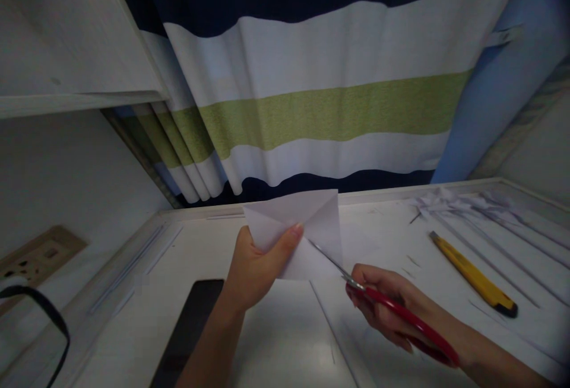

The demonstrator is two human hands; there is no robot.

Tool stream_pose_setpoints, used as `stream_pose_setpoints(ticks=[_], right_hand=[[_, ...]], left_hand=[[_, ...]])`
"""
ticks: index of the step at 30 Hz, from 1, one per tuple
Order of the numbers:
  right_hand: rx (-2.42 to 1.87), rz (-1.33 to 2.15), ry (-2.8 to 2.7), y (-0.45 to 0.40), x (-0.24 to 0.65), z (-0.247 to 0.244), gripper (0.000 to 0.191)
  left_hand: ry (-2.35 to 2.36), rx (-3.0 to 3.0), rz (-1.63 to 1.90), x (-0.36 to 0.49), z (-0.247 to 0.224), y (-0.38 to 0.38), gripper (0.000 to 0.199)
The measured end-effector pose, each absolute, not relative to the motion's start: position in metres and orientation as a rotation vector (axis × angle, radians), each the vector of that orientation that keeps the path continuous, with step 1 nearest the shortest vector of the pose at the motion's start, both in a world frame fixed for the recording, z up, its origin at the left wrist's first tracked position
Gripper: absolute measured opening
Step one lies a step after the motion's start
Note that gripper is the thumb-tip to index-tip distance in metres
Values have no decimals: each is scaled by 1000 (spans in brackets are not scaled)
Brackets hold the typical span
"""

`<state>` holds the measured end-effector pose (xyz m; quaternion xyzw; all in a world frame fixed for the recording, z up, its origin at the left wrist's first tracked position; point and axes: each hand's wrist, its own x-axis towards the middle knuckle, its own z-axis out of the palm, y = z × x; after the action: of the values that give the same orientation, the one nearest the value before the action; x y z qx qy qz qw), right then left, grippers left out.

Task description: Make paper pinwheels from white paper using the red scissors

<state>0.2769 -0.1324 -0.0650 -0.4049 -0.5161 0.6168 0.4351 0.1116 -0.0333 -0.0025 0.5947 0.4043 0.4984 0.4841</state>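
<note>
My left hand (267, 263) pinches a square sheet of white paper (318, 219), thumb on its near face near the middle and fingers behind it. Crease lines run diagonally across the sheet, which is held up off the table. In my right hand (387, 299) is a pair of scissors (401, 311) with red handles. Their metal blades point up and left across the lower right of the paper, tips close to my left thumb. Whether the blades are cutting through the sheet or lying over it, I cannot tell.
A yellow utility knife (474, 272) lies on the white table (196, 245) at right, near long thin paper rolls (521, 245) and crumpled paper (454, 201). A black phone (191, 323) rests beside my left forearm. Behind hangs a striped curtain (333, 109); a wall socket (42, 254) and black cable (57, 317) are at left.
</note>
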Motion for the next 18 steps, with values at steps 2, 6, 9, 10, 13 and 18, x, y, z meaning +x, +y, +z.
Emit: stream_pose_setpoints(ticks=[2,6,9,10,13,18], right_hand=[[-1012,1528,-1280,-132,277,-64,40],[-1035,1522,-1253,-130,277,-66,32],[-1044,1502,-1253,-130,278,-68,32],[-1042,1499,-1252,-130,279,-69,33],[-1033,1501,-1248,-131,280,-69,34],[-1022,1513,-1226,-130,278,-69,35]], left_hand=[[1000,1438,1213,112,-3,-33,17],[989,1441,1207,112,-4,-31,14],[978,1469,1197,111,-5,-27,20],[972,1479,1179,111,-4,-26,20],[954,1516,1091,107,-3,-23,20],[951,1555,1051,105,-2,-23,21]])
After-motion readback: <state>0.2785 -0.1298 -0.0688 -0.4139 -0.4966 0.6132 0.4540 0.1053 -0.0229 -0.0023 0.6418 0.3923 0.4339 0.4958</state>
